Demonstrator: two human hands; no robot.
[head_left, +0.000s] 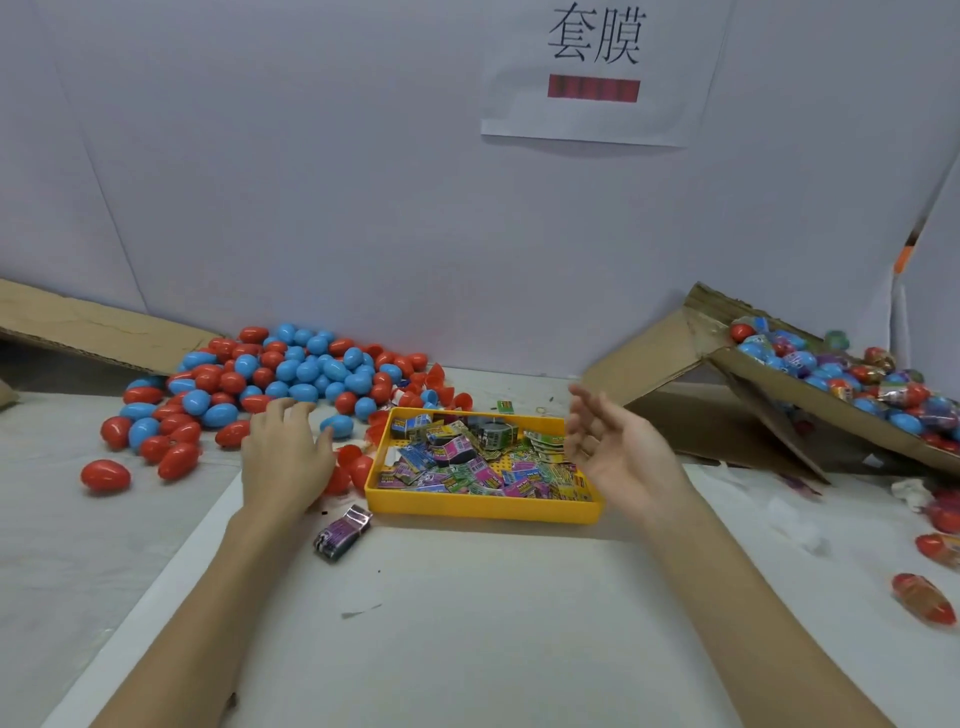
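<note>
With the left hand (283, 457) spread palm-down and empty beside the loose blue plastic egg (337, 425) at the red-and-blue egg pile's (291, 369) near edge, the person should probably grip that single egg, while the right hand (618, 447), open and empty over the yellow plastic tray (483, 512), picks one printed film sleeve (457, 451).

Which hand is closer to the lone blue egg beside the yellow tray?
Left. The left hand sits right next to the blue egg, just left of it. The right hand is open over the right side of the yellow tray, far from the egg.
</note>
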